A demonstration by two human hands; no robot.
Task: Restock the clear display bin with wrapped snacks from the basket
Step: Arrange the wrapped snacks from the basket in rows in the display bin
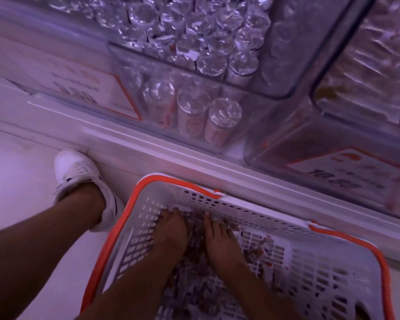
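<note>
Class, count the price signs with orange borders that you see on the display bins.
2. One price sign fronts the left display bin; the other price sign fronts the right bin, partly cut off. More may lie out of view.

You're seeing a dim, purple-tinted view, soft with motion blur throughout. Glare glints off the wrapped rolls [194,54] at far centre. Price cards [346,176] are unreadable, and straight shelf edges [171,148] bend toward the corners.

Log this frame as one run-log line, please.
stage: gathering | left hand and right hand: down among wrapped snacks in basket | grasp: unclear | clear display bin: partly stocked
</note>
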